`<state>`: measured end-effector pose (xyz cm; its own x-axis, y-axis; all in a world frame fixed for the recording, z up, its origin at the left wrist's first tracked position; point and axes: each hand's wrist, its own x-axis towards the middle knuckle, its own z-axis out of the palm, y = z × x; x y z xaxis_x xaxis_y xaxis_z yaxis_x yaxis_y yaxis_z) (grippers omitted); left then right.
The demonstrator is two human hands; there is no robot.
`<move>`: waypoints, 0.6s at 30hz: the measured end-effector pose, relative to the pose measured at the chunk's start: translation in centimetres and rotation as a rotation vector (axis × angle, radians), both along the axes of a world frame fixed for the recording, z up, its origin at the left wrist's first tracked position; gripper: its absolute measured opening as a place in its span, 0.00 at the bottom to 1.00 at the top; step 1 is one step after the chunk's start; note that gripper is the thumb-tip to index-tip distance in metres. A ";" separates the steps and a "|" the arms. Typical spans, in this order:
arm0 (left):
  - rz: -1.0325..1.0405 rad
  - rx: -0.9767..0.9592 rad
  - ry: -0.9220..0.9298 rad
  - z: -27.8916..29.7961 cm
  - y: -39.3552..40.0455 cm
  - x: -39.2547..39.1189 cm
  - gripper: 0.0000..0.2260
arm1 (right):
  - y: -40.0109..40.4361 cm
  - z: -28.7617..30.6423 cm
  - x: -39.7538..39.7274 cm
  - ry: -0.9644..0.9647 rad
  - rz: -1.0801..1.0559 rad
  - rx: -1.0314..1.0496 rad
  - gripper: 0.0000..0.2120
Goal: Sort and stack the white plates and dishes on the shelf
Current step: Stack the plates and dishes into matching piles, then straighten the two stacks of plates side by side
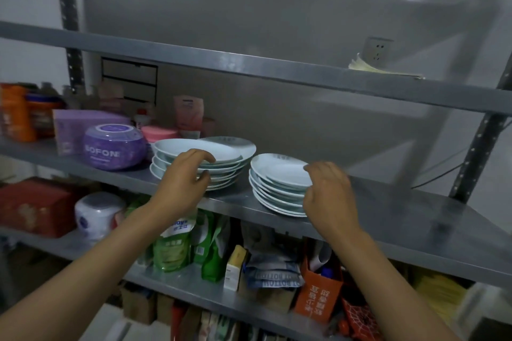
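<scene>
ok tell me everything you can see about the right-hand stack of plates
The right-hand stack is a pile of shallow white plates, glossy like glazed ceramic, with a faint greenish print near the top plate's far rim. The plates sit unevenly, rims offset. It stands on the grey metal shelf, apart from the left stack. The right hand holds its right edge, fingers curled over the top plate's rim.

Two bare forearms enter the picture from the lower edge, one from the lower left corner and one from the lower right. No sleeve covers either of them up to the edge of the frame. The left hand (pixel 185 174) and the right hand (pixel 328 189) wear no glove. No ring, watch or bracelet shows on the fingers and wrists. The fingernails look short and plain.
</scene>
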<state>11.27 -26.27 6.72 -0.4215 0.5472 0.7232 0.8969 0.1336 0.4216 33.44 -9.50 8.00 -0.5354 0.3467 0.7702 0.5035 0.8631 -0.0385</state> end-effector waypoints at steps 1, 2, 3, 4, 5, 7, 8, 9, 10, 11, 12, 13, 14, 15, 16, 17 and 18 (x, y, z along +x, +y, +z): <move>0.022 0.035 -0.033 -0.1 -0.3 -0.2 0.10 | -1.2 0.3 -0.8 0.036 0.086 0.021 0.19; 0.044 0.087 -0.074 -0.3 -0.5 -0.4 0.10 | -2.4 0.5 -1.7 0.053 0.176 0.030 0.19; 0.061 0.151 -0.123 -0.5 -0.7 -0.6 0.09 | -3.7 0.6 -2.6 0.047 0.254 0.018 0.19; 0.080 0.222 -0.189 -0.8 -0.9 -0.9 0.09 | -4.8 0.5 -3.8 0.024 0.319 -0.031 0.20; 0.103 0.300 -0.282 -1.1 -1.2 -1.1 0.08 | -5.6 0.2 -5.1 -0.012 0.366 -0.118 0.20; 0.159 0.450 -0.522 -2.4 -1.7 -2.5 0.07 | -6.4 -1.1 -8.1 -0.084 0.414 -0.322 0.21; 0.181 0.505 -0.658 -3.2 -1.9 -3.6 0.07 | -6.4 -1.9 -9.5 -0.098 0.418 -0.415 0.21; 0.193 0.549 -0.801 -3.9 -2.2 -4.8 0.06 | -6.2 -2.7 -11.0 -0.097 0.416 -0.516 0.21; 0.181 0.587 -0.942 -4.7 -2.4 -6.2 0.05 | -6.0 -3.5 -12.3 -0.080 0.402 -0.634 0.22; 0.154 0.617 -1.063 -5.3 -2.5 -7.4 0.03 | -5.8 -4.1 -13.4 -0.048 0.378 -0.762 0.23; 0.115 0.648 -1.163 -5.6 -2.4 -8.4 0.03 | -5.4 -4.6 -14.4 -0.013 0.347 -0.886 0.23; 0.071 0.675 -1.233 -5.6 -2.2 -9.0 0.05 | -5.1 -5.1 -15.2 0.026 0.320 -0.973 0.23; 0.033 0.688 -1.285 -5.7 -1.9 -9.5 0.08 | -4.7 -5.6 -16.1 0.056 0.298 -1.019 0.22; 0.000 0.690 -1.321 -5.7 -1.6 -9.9 0.10 | -4.4 -6.1 -16.9 0.067 0.279 -1.036 0.22; -0.034 0.694 -1.361 -5.7 -1.3 -10.2 0.11 | -4.1 -6.4 -17.6 0.071 0.261 -1.047 0.24; -0.072 0.704 -1.396 -5.7 -0.9 -10.6 0.11 | -3.8 -6.5 -18.2 0.076 0.243 -1.068 0.27; -0.107 0.714 -1.426 -5.9 -0.6 -11.1 0.12 | -3.5 -6.5 -18.6 0.082 0.231 -1.095 0.30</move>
<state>0.13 -26.90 0.86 -0.9293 0.3551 -0.1018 -0.2760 -0.4842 0.8303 14.84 -13.00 1.48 -0.6364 0.7572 0.1469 0.2966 0.4161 -0.8596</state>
